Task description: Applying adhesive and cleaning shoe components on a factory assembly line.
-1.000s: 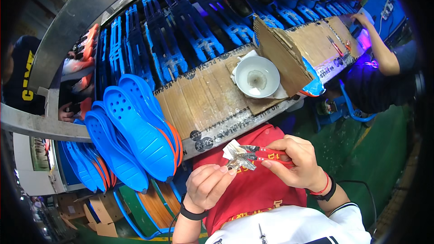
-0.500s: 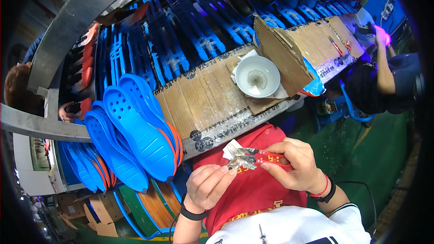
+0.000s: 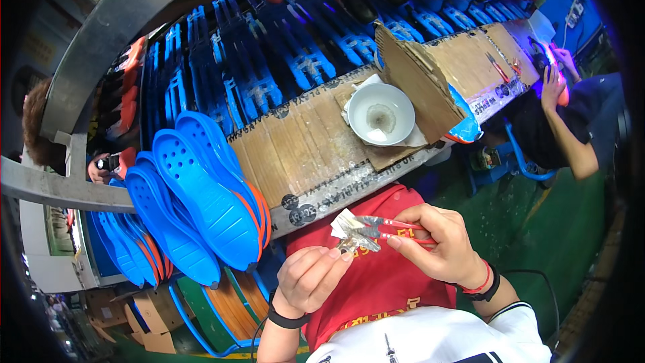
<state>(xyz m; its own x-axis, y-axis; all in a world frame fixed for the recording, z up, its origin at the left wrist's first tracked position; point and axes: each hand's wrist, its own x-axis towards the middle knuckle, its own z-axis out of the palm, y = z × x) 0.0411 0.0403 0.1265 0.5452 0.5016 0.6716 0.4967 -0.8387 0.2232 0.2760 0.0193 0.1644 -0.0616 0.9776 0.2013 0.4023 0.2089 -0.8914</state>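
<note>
My right hand point(image 3: 440, 245) is closed round the red handles of a pair of pliers point(image 3: 403, 230), with the handles spread a little apart. The metal jaws point left, up against a small crumpled, shiny piece with a white flap point(image 3: 345, 224). My left hand point(image 3: 310, 277) pinches the lower end of that piece between thumb and fingertips; its exact kind is too small to make out. Both hands are above my lap, over a red apron point(image 3: 376, 289). Beyond them, a white bowl point(image 3: 381, 114) with a little cloudy liquid stands on the cardboard-covered bench edge point(image 3: 289, 154).
Blue soles with orange edges point(image 3: 208, 188) are stacked to the left. Rows of blue shoe parts point(image 3: 248, 87) fill the rack behind. An upright cardboard flap point(image 3: 420, 74) stands beside the bowl. A metal frame point(image 3: 101, 47) arches at left. A co-worker's arm point(image 3: 564, 128) is at far right.
The plier handles have spread further apart in my right hand; my left hand keeps its pinch. At far right the co-worker's arms have shifted, and a dark-and-red shoe part at the rack's upper left has moved.
</note>
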